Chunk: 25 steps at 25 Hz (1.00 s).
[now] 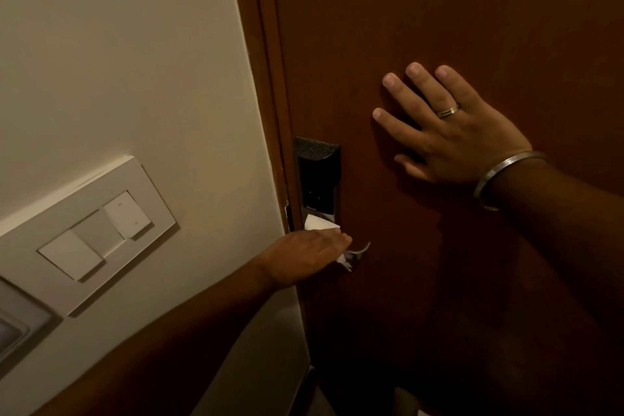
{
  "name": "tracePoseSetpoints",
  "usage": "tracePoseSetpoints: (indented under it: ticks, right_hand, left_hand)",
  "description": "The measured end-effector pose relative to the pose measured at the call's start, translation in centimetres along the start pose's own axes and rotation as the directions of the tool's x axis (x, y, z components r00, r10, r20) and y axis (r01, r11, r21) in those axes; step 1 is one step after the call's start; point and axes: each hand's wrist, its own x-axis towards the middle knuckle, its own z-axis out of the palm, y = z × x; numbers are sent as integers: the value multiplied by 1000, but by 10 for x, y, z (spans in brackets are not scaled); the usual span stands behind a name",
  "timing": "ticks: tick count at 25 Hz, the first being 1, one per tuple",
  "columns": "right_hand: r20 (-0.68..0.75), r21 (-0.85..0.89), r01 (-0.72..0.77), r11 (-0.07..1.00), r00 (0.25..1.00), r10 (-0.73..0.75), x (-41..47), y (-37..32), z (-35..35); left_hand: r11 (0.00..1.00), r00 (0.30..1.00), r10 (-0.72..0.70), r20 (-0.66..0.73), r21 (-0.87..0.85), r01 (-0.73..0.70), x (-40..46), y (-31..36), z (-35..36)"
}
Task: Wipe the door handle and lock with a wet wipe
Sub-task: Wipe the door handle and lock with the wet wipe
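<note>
Our left hand [309, 252] is wrapped around the handle [359, 251] with the wipe [319, 222] bunched under it, lock [317, 176] sitting straight above, while our right hand [449, 132] is spread flat on the door [472, 10], farther off.

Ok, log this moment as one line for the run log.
left hand: wet wipe on door handle | right hand: flat on door | lock: uncovered
</note>
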Motion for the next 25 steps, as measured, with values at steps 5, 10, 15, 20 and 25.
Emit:
tracePoseSetpoints:
  ticks: [5,10,15,20,25]
  right_hand:
    - [5,-17,14,1000,1000,-14,0,1,1]
    - [12,-24,21,1000,1000,-21,0,-1,1]
    - [4,-12,3,1000,1000,-3,0,0,-2]
    - [10,-20,5,1000,1000,-5,0,-1,-1]
    - [18,-28,15,999,1000,-15,0,-2,-1]
  left_hand:
    - [976,970,-220,-104,-23,219,-6,-31,-14]
    - [990,997,-77,4,118,76,-2,-6,-9]
    - [980,982,-187,-7,-65,186,31,59,22]
    - [976,976,-213,-38,43,214,-2,-1,3]
    - [972,975,-219,19,88,217,-5,-31,-23]
